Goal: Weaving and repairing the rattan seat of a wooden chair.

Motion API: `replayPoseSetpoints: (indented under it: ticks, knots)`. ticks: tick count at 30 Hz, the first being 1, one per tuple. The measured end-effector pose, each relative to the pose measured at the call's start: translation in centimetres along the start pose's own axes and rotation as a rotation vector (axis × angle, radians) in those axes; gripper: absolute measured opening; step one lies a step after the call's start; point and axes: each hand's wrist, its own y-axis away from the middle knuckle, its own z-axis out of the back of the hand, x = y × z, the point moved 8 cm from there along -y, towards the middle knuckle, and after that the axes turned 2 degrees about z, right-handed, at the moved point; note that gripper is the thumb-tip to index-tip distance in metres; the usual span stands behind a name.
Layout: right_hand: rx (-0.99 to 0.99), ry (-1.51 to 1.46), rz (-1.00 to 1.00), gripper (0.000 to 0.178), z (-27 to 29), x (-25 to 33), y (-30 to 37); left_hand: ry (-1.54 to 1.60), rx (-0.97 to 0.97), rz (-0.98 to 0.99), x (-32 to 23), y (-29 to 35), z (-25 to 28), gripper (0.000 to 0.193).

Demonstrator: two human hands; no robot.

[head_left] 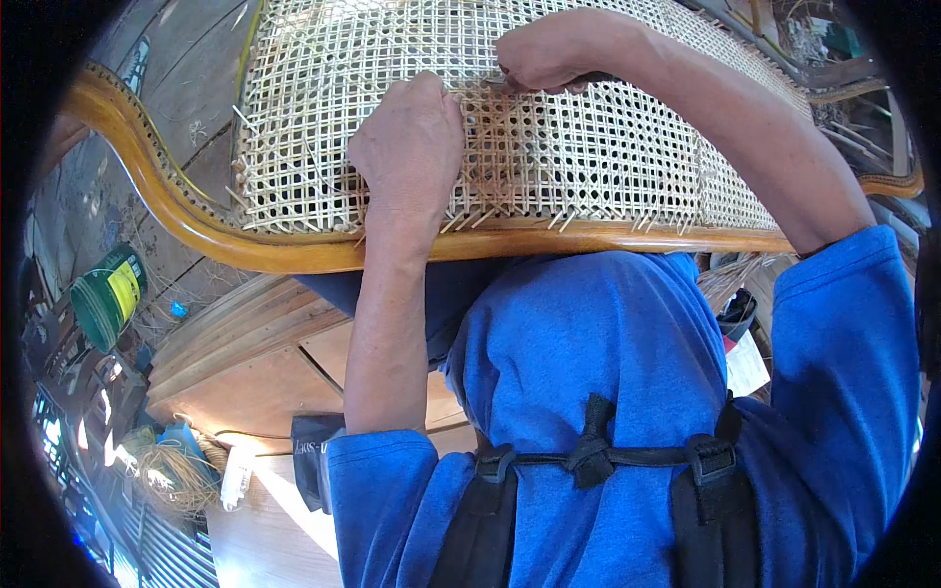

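A woven cane panel (608, 147) spans a curved, varnished wooden frame (274, 253) in front of me. Loose cane ends stick out along the near rail. My left hand (410, 137) rests on the weave left of centre, its fingers curled and their tips hidden from view. Further up and to the right, my right hand (554, 54) is closed low over the panel, with something thin and dark at its fingertips that I cannot make out. Between the hands, a brownish patch of weave (500, 147) looks darker than the pale cane around it.
A green tin with a yellow label (108, 296) lies on the left beside the frame's curved arm. Curved wooden boards (245, 343) are below it. Coiled cane strands (176, 475) sit at the lower left, near a clear plastic bottle (236, 478). Small holes line the frame's inner edge.
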Motion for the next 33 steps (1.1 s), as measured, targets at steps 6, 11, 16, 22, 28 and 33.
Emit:
replayPoseSetpoints:
  ticks: [6,11,16,22,28,33]
  knots:
    - [-0.266,-0.133,-0.05,0.028,-1.8,-1.0,0.2,-0.015,0.013,0.04,0.0,-0.4,0.1,0.025]
    - [-0.419,-0.074,0.011,0.019,-2.6,-0.5,1.0,0.049,-0.005,0.029,0.2,-0.2,0.5,0.025]
    - [-0.636,-0.009,0.089,0.012,-2.9,0.8,2.1,-0.035,0.012,-0.026,-0.5,-0.5,0.2,0.023]
    - [-0.635,-0.247,0.004,0.022,-2.8,0.0,1.5,-0.115,0.083,0.036,-0.5,-0.3,0.1,0.021]
    - [-0.652,-0.31,-0.02,0.033,-3.2,-1.4,1.3,-0.098,0.065,-0.011,-1.1,-0.8,-0.2,0.021]
    - [-0.688,-0.339,0.004,0.032,-3.2,-1.4,1.6,-0.09,0.016,-0.017,-1.0,-0.6,0.1,0.021]
